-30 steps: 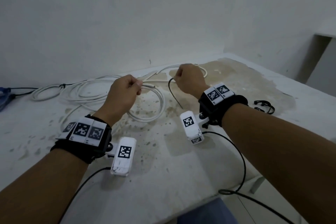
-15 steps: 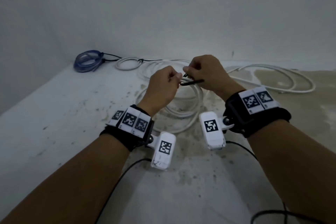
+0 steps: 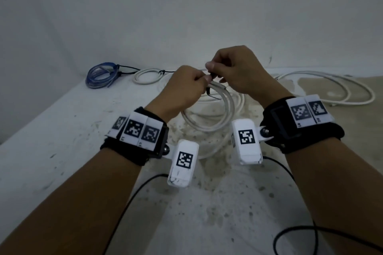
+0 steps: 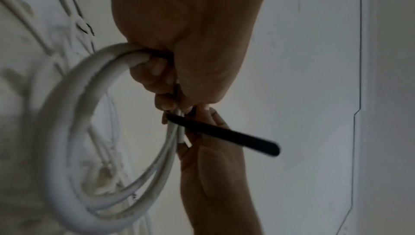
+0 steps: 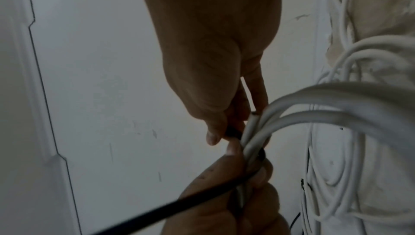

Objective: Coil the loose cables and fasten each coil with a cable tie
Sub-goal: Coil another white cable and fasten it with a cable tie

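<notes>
**Tie now round the coil**

My left hand [image 3: 182, 87] grips the white coil [image 3: 209, 118], lifted off the table [image 3: 62, 151]. A second ago the tie [image 4: 224, 135] hung loose; now my right hand [image 3: 234, 72] pinches it, wrapped over the coil. Threading next, I judge.

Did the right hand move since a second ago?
Yes. The right hand has come leftward, closer to the blue coil, and now pinches the cable tie beside the left hand, which grips the white coil.
</notes>
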Tool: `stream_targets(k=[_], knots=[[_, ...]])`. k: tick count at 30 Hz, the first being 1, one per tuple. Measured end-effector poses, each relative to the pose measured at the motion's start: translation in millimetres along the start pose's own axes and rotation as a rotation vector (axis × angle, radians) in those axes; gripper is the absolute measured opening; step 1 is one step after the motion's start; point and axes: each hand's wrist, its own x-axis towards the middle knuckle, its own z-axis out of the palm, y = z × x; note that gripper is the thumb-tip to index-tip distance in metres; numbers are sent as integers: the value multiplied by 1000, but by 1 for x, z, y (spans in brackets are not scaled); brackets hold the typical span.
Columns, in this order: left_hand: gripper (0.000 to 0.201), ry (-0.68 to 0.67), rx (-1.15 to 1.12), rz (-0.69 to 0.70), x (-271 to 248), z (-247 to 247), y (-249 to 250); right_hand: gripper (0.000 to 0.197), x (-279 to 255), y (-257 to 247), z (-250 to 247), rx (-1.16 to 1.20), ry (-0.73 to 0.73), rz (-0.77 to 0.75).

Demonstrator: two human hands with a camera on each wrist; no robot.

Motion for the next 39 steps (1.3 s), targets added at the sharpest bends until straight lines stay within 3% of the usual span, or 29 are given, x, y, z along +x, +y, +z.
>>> stream_targets(k=[3, 6, 9, 11, 14, 19, 22, 29, 34, 39], knots=[[40, -29, 72, 6, 16, -4, 19, 24, 4, 2, -12, -26, 109, -6], [42, 46, 91, 20, 33, -3, 31, 12, 4, -1, -27, -120, 206, -50], [44, 120, -37, -19, 51, -4, 35, 29, 2, -7, -38, -218, 93, -168], [47, 149, -104, -52, 57, -4, 36, 30, 0, -12, -42, -231, 23, -181], [41, 145, -160, -72, 57, 0, 32, 16, 0, -15, -41, -156, 93, -170], [38, 135, -206, -39, 51, 1, 33, 28, 8, -10, -29, 56, 252, -67], [37, 146, -153, 0, 50, -2, 38, 19, 10, -13, -26, 127, 336, -7], [40, 162, -64, -8, 48, 3, 42, 28, 9, -17, -22, -210, 379, 1], [39, 160, -145, -54, 50, 4, 40, 27, 6, -22, -19, -216, 482, 72], [40, 189, -145, -88, 52, 0, 35, 19, 3, -26, -22, -179, 465, 85]])
